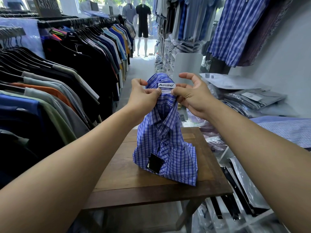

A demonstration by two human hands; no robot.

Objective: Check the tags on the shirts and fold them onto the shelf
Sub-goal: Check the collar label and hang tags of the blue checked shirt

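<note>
Left hand [144, 93] and right hand [190, 96] each pinch the blue checked shirt [170, 145] at the collar, stretching its neck label [166, 85] flat to read; hem rests on the tabletop [131, 180], black hang tag [154, 163] dangling. Bagged shirts [252, 98] lie stacked beyond, at right.

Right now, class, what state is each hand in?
Left hand: pinches the blue checked shirt beside its label.
Right hand: pinches that shirt too.

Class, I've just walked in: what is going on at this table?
A person holds a blue checked shirt up by its collar above a brown wooden table. The left hand and right hand pinch the fabric beside the white woven neck label. The shirt's bottom rests on the table; a black tag hangs from its front.
</note>
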